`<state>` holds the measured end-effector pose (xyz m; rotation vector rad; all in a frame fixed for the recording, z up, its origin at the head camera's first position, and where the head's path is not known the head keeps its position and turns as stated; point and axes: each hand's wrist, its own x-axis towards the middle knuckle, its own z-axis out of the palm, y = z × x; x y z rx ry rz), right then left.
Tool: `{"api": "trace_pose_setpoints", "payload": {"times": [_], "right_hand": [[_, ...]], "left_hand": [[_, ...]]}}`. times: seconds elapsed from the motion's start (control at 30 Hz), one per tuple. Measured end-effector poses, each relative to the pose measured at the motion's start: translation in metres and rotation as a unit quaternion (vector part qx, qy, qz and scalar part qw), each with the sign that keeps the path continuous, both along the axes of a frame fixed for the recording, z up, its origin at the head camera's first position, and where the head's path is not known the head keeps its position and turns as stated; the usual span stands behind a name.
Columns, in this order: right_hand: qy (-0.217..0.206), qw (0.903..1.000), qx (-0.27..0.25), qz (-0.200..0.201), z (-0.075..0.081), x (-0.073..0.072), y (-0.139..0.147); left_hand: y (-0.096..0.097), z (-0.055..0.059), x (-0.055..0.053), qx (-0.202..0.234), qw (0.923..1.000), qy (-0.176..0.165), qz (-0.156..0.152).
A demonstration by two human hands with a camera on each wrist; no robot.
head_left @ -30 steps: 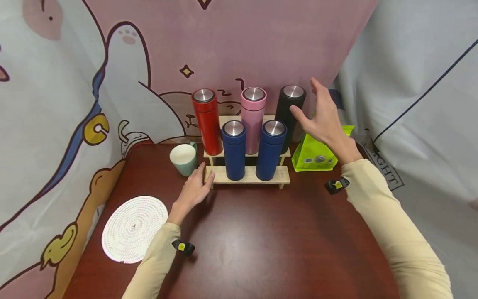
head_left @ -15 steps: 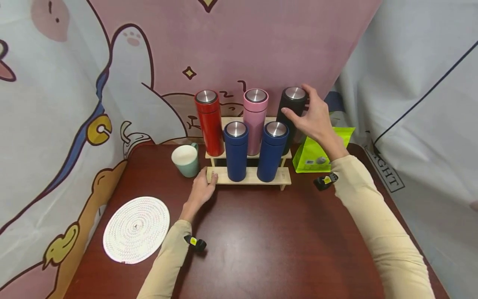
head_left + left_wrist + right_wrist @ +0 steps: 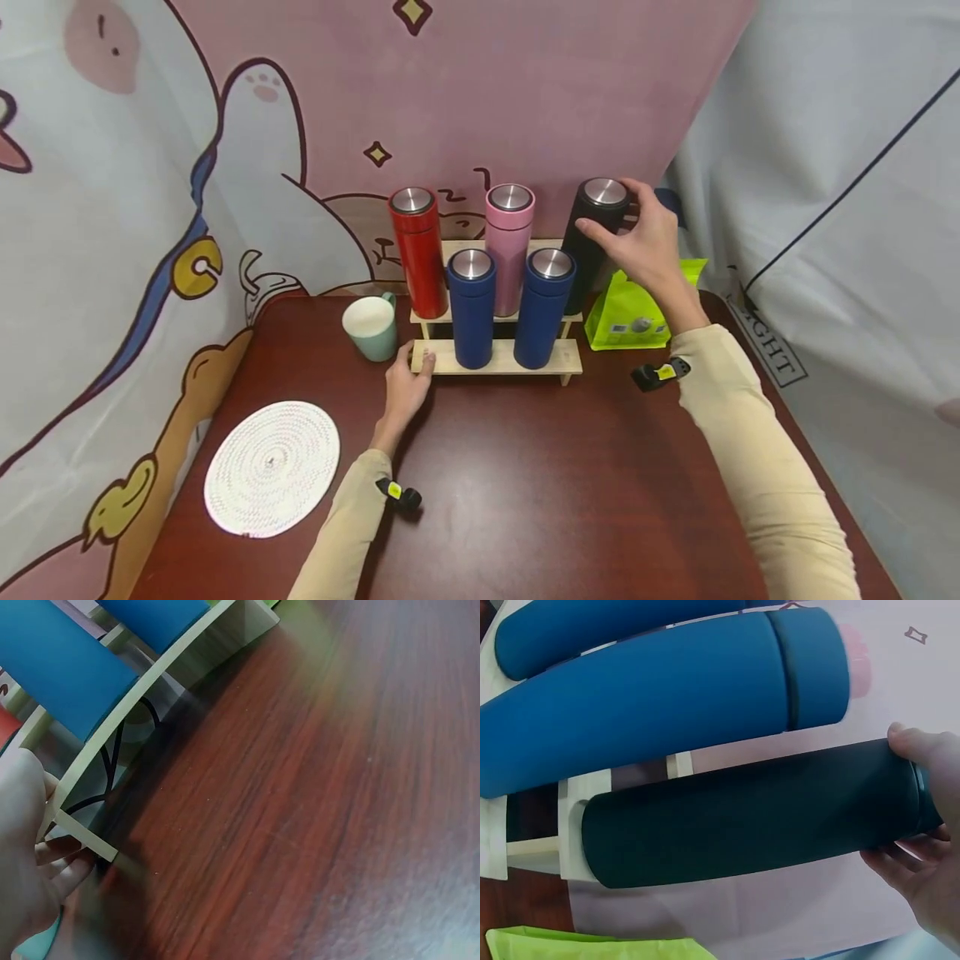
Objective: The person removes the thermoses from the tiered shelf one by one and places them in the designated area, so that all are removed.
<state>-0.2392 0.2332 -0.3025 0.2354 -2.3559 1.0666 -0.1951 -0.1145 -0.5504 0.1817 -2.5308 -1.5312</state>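
Observation:
My right hand [image 3: 647,242] grips the black thermos flask [image 3: 587,250] near its lid, thumb in front and fingers behind. In the right wrist view the flask's base [image 3: 600,840] is at the upper shelf's end, tilted slightly right in the head view. My left hand [image 3: 407,383] holds the left end of the lower wooden shelf [image 3: 506,358], thumb on top; in the left wrist view its fingers [image 3: 71,874] reach under the board. Two blue flasks [image 3: 472,312] [image 3: 542,312] stand on that shelf. Behind them, a red flask [image 3: 418,258] and a pink flask [image 3: 510,250] stand on the upper shelf.
A mint-green mug [image 3: 372,329] stands left of the rack, close to my left hand. A round white woven mat [image 3: 272,469] lies at the front left. Right of the rack sits a lime-green bag [image 3: 630,312]. Patterned fabric hangs behind.
My right hand has come in from the right and taken hold of the black flask, whose top has since leaned a little right. My left hand has settled its hold on the shelf end.

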Motion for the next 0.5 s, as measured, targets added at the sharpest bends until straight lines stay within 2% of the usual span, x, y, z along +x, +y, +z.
{"api": "trace_pose_setpoints", "payload": {"times": [0.23,0.5], "right_hand": [[0.01,0.9998,-0.004,-0.019,0.006,0.012,0.012],[0.014,0.9992,-0.01,-0.037,0.011,0.029,0.034]], "left_hand": [[0.003,-0.002,0.005,0.04,0.9989,0.009,0.024],[0.005,-0.002,0.006,0.051,0.9977,0.016,0.042]]}}
